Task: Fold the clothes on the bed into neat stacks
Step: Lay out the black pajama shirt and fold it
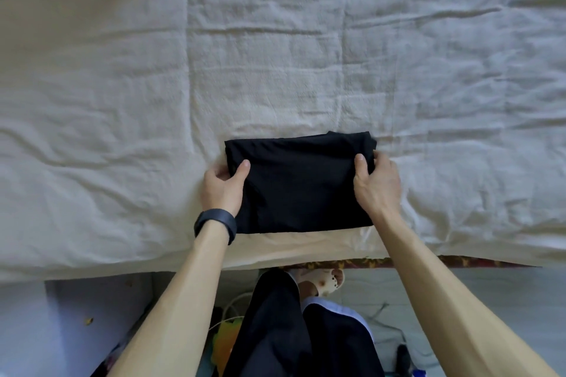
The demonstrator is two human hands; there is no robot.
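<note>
Soft, even daylight, faint shadows, sharp centre, wide-angle bending and slight blur at edges.

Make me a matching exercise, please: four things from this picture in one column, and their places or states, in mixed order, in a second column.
Things:
1. folded black garment
2. dark wristband
3. white bedcover
4. pale sandal

Places or states:
A. gripped at its sides by the left hand and the right hand
B. on the floor by the bed's edge
C. wrinkled, spread under the garment
D. round the left wrist

Pairs: 1-A, 2-D, 3-C, 4-B
</note>
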